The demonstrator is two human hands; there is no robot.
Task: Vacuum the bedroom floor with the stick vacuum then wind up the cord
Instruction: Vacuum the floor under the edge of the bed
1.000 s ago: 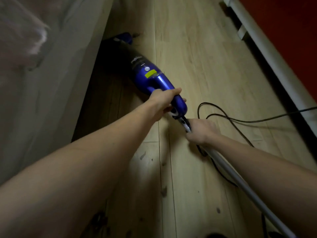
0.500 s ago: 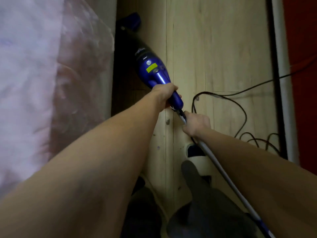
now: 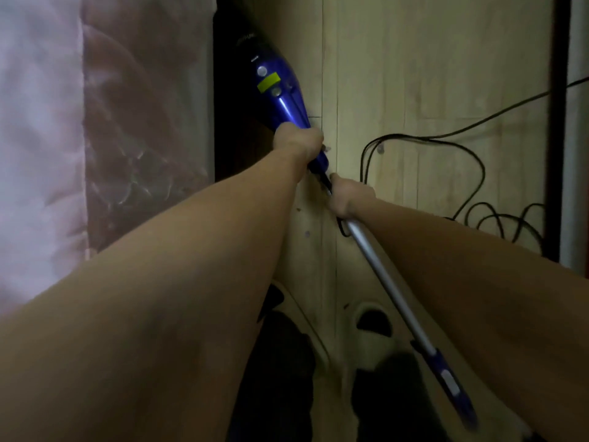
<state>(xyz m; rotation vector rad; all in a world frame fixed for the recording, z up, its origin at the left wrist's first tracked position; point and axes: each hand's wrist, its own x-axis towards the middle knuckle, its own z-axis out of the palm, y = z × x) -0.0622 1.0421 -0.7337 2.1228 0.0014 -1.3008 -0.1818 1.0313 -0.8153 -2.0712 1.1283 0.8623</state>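
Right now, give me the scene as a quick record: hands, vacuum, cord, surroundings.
left hand: left hand grips the blue vacuum body
right hand: right hand grips the silver tube
vacuum nose: points into the dark gap beside the bed, its tip hidden
cord: black cord lies in loose loops on the wood floor, not wound
feet: pale slippers below the tube
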